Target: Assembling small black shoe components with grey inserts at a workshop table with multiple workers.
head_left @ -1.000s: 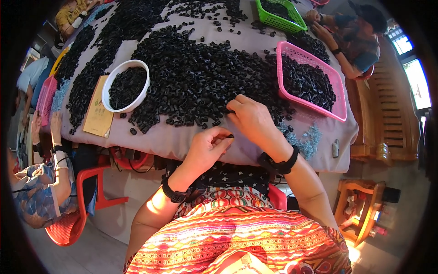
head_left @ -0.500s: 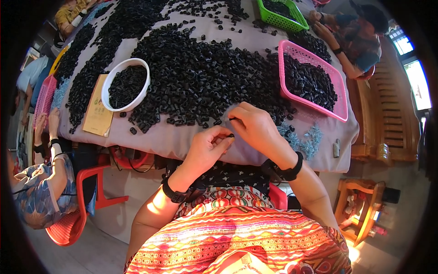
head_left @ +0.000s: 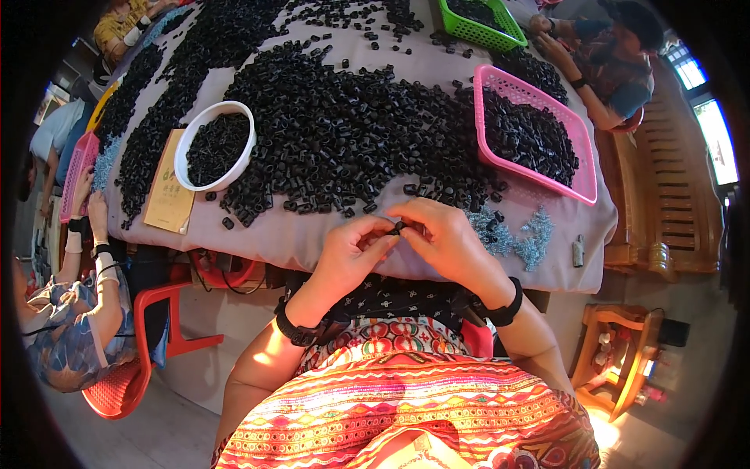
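Note:
Just above the table's near edge, my left hand (head_left: 351,248) and my right hand (head_left: 442,234) meet fingertip to fingertip. A tiny black plastic piece (head_left: 399,227) is pinched between them, mostly covered by the fingers. Both hands are closed, and whether each holds a separate part cannot be made out. Beyond them spreads a wide heap of small black tube-like plastic pieces (head_left: 336,133). A pale blue pile of small, thin, clear-looking bits (head_left: 512,238) lies right of my right hand.
Left of the heap, a white round tub (head_left: 181,148) of black pieces stands beside a tan booklet (head_left: 169,195). A pink basket (head_left: 539,185) and a green basket (head_left: 469,33) hold more. A small lighter-like object (head_left: 578,252) lies near the right edge. Other people sit around the table.
My right hand has come down and toward me from the heap's edge, its fingertips now meeting my left hand's at the black piece. My left hand has barely moved.

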A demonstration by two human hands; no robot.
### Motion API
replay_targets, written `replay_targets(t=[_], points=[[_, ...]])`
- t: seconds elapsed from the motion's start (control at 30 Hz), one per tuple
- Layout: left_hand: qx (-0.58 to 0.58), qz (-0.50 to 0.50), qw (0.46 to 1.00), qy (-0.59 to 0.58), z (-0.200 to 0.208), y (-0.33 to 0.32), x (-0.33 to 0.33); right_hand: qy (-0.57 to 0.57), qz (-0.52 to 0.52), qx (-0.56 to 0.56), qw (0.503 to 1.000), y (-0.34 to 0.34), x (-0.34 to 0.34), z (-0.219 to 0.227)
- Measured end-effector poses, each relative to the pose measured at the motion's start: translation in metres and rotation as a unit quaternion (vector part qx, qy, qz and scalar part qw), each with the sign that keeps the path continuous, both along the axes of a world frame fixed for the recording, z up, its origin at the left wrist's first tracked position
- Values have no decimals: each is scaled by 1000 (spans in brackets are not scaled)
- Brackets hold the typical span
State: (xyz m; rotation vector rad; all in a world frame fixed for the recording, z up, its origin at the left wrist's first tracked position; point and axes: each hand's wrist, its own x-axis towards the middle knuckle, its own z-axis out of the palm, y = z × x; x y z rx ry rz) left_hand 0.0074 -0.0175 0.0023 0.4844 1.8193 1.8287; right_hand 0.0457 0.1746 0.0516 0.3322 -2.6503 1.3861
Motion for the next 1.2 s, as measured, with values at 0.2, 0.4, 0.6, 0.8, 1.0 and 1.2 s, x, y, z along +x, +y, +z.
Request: replay_targets(t=[0.2,0.4,0.6,0.8,1.0,1.2], points=[[-1,-8,1000,-17,0,0,-3,-120,-58,-88,987,5,3,-4],[42,-3,998,-46,9,5,-3,-88,-53,-240,965,2,4,-20],[44,-2,993,-109,14,5,-4,-104,-47,-221,968,6,9,-16],[26,-18,996,-85,20,8,-2,-96,-52,-248,962,7,12,-16],[48,6,996,-77,12,9,-3,9,-61,-106,992,3,11,-7],[65,-7,995,-72,10,11,-6,45,-50,-66,996,0,14,-3]])
